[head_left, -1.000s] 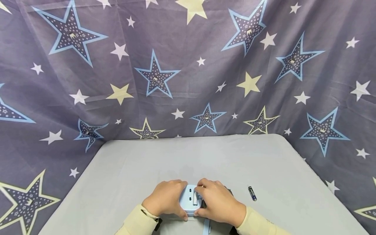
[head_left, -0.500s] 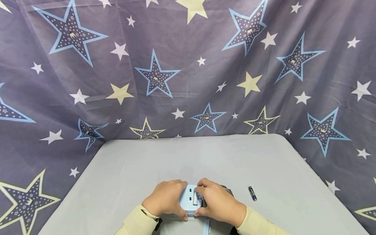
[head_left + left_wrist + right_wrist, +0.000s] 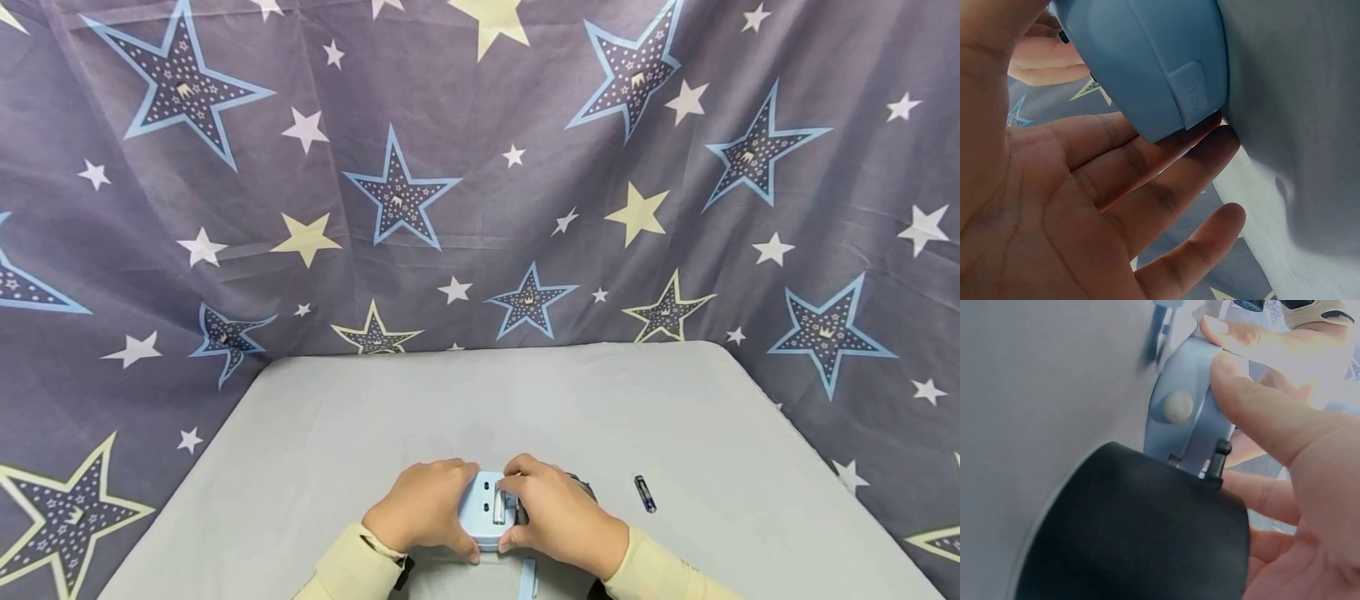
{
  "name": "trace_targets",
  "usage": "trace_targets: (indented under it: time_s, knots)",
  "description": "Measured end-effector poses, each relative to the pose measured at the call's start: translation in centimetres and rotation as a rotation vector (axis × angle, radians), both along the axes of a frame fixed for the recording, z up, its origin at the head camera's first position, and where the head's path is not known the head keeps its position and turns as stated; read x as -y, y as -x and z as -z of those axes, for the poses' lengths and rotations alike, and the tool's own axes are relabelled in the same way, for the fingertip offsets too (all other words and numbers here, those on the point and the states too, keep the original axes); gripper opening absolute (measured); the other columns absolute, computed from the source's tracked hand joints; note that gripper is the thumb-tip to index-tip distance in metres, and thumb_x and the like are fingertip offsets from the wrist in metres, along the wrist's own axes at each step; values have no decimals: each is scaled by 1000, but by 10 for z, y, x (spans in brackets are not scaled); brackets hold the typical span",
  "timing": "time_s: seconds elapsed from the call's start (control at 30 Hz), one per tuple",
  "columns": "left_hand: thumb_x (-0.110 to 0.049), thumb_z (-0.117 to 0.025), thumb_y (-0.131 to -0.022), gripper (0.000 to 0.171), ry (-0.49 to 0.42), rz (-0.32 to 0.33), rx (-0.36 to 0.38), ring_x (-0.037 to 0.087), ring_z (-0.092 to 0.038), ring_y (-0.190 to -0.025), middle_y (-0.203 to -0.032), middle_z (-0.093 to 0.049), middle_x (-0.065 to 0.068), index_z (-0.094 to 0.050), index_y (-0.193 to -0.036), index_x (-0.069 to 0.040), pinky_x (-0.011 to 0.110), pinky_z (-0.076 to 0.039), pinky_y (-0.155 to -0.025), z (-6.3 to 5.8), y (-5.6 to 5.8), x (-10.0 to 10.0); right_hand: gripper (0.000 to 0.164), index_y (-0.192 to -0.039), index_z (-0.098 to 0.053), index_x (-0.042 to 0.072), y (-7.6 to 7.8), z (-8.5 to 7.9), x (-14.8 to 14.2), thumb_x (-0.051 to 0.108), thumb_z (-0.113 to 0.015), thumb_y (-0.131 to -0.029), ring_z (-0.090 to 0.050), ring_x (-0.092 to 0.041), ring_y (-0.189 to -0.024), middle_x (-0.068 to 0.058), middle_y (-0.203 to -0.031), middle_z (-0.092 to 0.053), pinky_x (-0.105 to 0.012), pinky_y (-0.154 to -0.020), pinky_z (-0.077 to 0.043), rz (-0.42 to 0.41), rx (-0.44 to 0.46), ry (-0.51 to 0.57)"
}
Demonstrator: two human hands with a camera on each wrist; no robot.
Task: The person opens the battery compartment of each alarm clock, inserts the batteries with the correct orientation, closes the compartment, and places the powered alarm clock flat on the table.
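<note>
Both hands hold a light blue plastic device [image 3: 475,510] with two small dark studs on top and a slot bearing a silvery battery [image 3: 498,510]. My left hand [image 3: 426,507] grips its left side, thumb at the near edge, fingers at the far side. My right hand [image 3: 564,518] has its thumb on the near right corner and curled fingertips at the far end of the slot. In the right wrist view, a black rounded part [image 3: 1141,531] adjoins the blue body, which has a pale round button [image 3: 1177,406]. The right hand hides much of the black part in the head view.
A dark battery [image 3: 645,494] lies on the grey-covered table [image 3: 360,417], right of the hands. A narrow light blue strip [image 3: 527,578] lies near the front, below the device. Star-patterned cloth [image 3: 480,208] hangs behind and along both sides.
Both hands keep nearly the same grip on the device. A little more of the dark part shows past the right hand than one second ago.
</note>
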State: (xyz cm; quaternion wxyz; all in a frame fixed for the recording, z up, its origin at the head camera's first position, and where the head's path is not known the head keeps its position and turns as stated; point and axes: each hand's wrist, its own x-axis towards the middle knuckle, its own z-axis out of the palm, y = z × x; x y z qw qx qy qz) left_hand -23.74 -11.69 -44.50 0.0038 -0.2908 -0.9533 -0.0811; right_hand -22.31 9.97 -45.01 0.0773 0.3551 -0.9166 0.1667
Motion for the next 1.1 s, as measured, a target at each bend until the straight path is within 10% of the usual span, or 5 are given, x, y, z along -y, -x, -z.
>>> trace_targets:
  time_s: [1.1]
  knots:
    - [-61,-87,-39,83,-3,-8,18,3,-47,-64,-83,-58,-12,-62,-105,-18,25,-38,-53,-4,-1,0,47,-102,-68,18,-7,-14,-3,51,-78,-70,-55,-10,-85,6,-104,-60,-34,-73,-48,-22,-96,-79]
